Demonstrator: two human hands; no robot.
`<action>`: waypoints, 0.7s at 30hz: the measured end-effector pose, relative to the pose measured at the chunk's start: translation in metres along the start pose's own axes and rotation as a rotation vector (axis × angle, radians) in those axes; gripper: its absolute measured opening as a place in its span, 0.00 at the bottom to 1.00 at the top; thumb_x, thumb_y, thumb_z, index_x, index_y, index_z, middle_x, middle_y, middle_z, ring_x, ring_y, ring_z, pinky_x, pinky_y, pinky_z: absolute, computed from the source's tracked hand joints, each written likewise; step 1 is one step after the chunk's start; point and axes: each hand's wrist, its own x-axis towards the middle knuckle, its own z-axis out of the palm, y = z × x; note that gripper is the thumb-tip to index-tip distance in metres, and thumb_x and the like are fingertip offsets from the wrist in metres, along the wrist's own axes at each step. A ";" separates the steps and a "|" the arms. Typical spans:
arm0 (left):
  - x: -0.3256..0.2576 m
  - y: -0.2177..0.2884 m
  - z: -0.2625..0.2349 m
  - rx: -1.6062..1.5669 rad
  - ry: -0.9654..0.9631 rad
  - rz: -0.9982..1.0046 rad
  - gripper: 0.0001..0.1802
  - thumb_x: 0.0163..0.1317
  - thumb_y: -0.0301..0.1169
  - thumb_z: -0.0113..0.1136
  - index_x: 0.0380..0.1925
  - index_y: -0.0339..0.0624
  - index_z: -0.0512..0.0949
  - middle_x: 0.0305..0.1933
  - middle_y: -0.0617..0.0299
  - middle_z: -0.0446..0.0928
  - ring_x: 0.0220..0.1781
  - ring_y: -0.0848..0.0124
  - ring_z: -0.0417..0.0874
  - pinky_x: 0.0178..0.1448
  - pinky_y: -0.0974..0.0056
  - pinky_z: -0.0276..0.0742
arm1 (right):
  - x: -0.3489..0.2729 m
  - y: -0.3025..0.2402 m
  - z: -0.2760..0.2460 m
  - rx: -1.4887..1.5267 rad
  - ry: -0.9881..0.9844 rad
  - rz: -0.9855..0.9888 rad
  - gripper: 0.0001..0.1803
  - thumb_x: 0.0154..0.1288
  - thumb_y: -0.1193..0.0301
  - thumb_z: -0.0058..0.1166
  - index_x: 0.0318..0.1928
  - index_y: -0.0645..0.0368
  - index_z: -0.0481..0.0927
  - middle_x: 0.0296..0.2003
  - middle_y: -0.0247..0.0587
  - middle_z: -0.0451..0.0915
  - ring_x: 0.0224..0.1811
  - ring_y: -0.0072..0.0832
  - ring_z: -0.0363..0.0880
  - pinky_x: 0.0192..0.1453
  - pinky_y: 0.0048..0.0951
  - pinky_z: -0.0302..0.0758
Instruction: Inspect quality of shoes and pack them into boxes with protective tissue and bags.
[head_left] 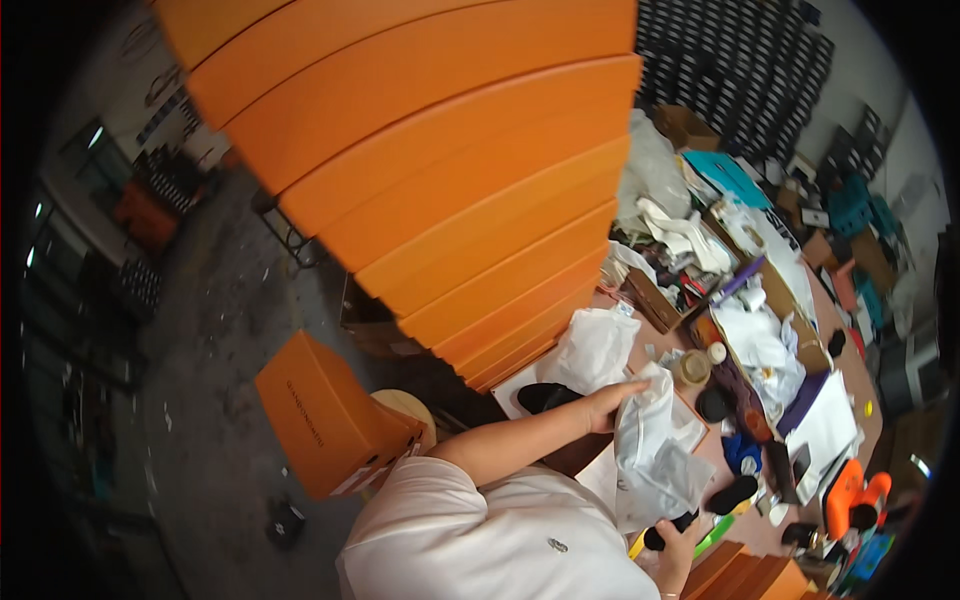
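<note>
A thin white bag (650,450), crumpled and partly see-through, stretches between my hands over the work table. Near its upper end my left hand (606,404) is closed, thumb and fingers gripping the material. At the lower end my right hand (677,545) curls around a black item (656,538), perhaps part of a shoe; the bag hides most of it. Left of my left hand, a black shoe (545,398) lies beside a bundle of white wrapping (596,348). Under the bag is an open box (592,478), largely covered by my arm and the bag.
A tall stack of orange boxes (450,190) rises ahead. An orange carton (325,415) rests on a round stool (405,408) at left. Cluttered trays (720,330), a jar (690,370) and orange insoles (850,500) lie right. Dark boxes (730,70) stand behind.
</note>
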 end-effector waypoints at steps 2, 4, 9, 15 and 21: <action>0.009 0.006 0.002 -0.110 0.007 0.236 0.20 0.68 0.42 0.51 0.54 0.42 0.73 0.51 0.58 0.78 0.51 0.67 0.80 0.58 0.60 0.75 | -0.001 0.020 -0.035 -0.102 0.141 0.000 0.40 0.45 0.72 0.65 0.61 0.65 0.65 0.46 0.42 0.77 0.46 0.32 0.77 0.49 0.30 0.76; -0.002 0.021 0.011 -0.199 0.037 0.432 0.17 0.70 0.40 0.49 0.52 0.42 0.74 0.46 0.60 0.80 0.47 0.68 0.82 0.53 0.61 0.79 | -0.013 -0.015 -0.045 -0.044 0.061 0.039 0.35 0.53 0.65 0.64 0.60 0.63 0.65 0.40 0.41 0.79 0.39 0.29 0.79 0.40 0.25 0.78; -0.033 0.019 0.026 1.011 0.397 1.151 0.10 0.64 0.26 0.53 0.45 0.37 0.75 0.40 0.55 0.79 0.47 0.65 0.80 0.53 0.61 0.76 | 0.005 -0.016 -0.137 0.074 0.121 -0.035 0.30 0.60 0.60 0.60 0.58 0.62 0.68 0.38 0.40 0.79 0.35 0.26 0.79 0.35 0.21 0.78; 0.000 -0.105 0.004 1.855 -0.606 0.216 0.40 0.55 0.44 0.66 0.65 0.40 0.64 0.59 0.46 0.71 0.64 0.56 0.70 0.71 0.53 0.59 | 0.012 -0.030 -0.070 0.355 0.342 -0.191 0.24 0.64 0.57 0.56 0.54 0.61 0.73 0.44 0.39 0.81 0.38 0.28 0.82 0.30 0.17 0.77; 0.010 -0.069 0.056 0.129 -0.396 0.043 0.32 0.69 0.54 0.45 0.60 0.39 0.67 0.59 0.55 0.72 0.62 0.66 0.72 0.67 0.59 0.65 | 0.033 0.015 0.022 0.954 0.019 0.131 0.30 0.66 0.54 0.54 0.62 0.58 0.66 0.49 0.52 0.79 0.30 0.36 0.82 0.28 0.30 0.81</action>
